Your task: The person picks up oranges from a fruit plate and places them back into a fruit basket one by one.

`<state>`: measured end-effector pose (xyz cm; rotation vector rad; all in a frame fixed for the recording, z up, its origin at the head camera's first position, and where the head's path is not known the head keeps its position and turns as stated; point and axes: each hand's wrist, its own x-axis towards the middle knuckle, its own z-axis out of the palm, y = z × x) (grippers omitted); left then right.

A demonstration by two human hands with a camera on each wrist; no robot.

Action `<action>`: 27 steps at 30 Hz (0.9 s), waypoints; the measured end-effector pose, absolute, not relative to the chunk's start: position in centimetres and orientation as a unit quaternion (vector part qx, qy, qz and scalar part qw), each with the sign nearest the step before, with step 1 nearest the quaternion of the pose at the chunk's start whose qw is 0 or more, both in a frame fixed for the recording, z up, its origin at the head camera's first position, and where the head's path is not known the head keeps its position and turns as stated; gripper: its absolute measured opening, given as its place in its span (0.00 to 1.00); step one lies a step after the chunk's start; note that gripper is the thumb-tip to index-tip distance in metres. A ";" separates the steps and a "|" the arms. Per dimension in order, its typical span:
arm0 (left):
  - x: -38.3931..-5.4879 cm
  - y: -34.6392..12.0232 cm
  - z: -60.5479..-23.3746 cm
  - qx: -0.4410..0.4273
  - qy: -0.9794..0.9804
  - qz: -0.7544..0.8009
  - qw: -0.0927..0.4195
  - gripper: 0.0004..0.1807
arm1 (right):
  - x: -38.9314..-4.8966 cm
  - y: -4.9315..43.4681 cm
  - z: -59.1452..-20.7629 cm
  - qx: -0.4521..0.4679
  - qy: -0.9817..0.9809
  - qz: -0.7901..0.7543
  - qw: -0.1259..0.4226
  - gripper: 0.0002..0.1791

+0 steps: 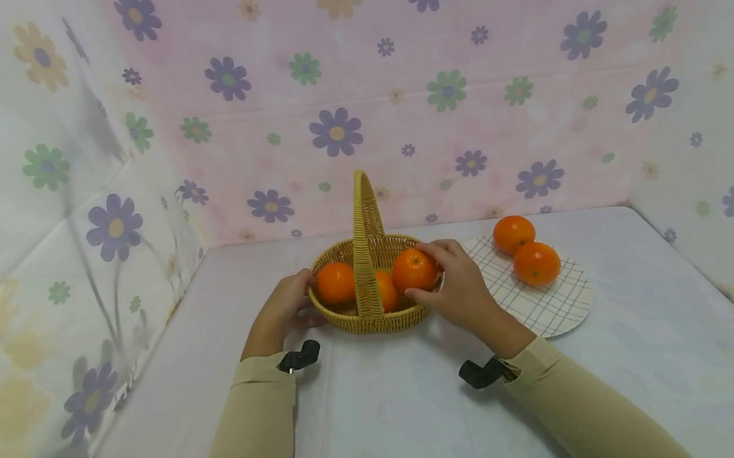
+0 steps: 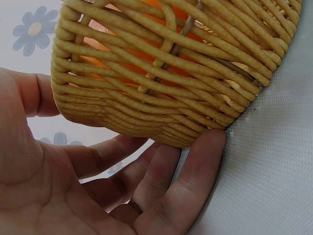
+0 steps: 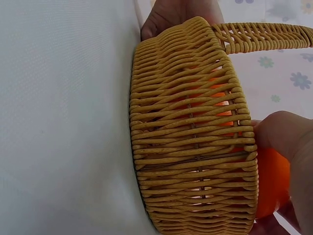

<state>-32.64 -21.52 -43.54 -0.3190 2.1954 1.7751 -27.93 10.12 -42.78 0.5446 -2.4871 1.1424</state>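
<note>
A yellow woven basket [image 1: 393, 322] with a tall arched handle stands on the table. Inside it lie an orange [image 1: 335, 283] on the left and another orange [image 1: 388, 293], partly hidden behind the handle. My right hand [image 1: 463, 286] pinches a third orange [image 1: 414, 271] between thumb and fingers at the basket's right end. That held orange [image 3: 272, 182] shows just past the rim in the right wrist view. At the other end my left hand [image 1: 284, 302] holds the basket, its thumb at the rim and its fingers [image 2: 195, 181] against the lower wall.
To the right, a round white plate [image 1: 574, 298] with a grid pattern carries two oranges [image 1: 536, 263], one behind the other. A white cloth [image 1: 391, 411] covers the table. Flowered fabric [image 1: 362, 83] hangs along the back and both sides.
</note>
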 end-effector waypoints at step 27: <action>-32.6 -21.4 -43.5 -0.103 0.764 0.618 0.152 0.30 | -27.9 10.0 -43.1 0.207 -0.894 0.364 0.161 0.37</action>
